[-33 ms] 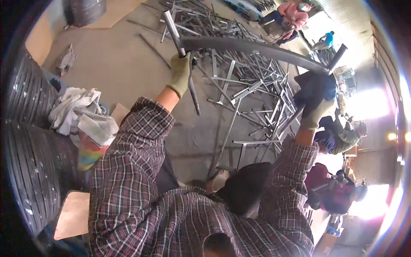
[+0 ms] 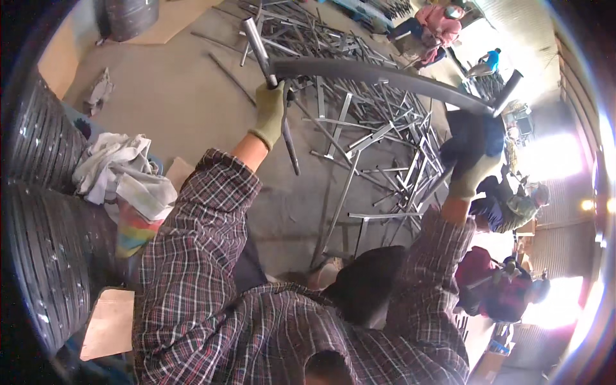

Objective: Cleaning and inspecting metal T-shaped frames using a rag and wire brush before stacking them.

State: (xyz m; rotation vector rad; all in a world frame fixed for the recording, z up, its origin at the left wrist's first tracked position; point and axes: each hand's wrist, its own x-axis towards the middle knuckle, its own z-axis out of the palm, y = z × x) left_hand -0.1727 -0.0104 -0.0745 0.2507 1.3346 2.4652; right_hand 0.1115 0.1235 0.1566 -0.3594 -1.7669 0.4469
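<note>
A dark metal frame, a wide bar with a round tube at each end, is held up in front of me. My left hand, in a pale work glove, is closed round the tube at its left end. At the right end, my right hand, also gloved, holds a dark blue cloth against the frame just below the short tube. The cloth covers most of those fingers. Both my arms are stretched forward.
A heap of loose metal tubes and frames covers the floor ahead. Stacked black metal parts rise at my left, beside pale rags and a cardboard piece. Several people work on the right, one in a pink top.
The metal frame has dropped very slightly in view. The dark cloth and my right hand have shifted a little at the frame's right end; my left hand keeps its grip.
</note>
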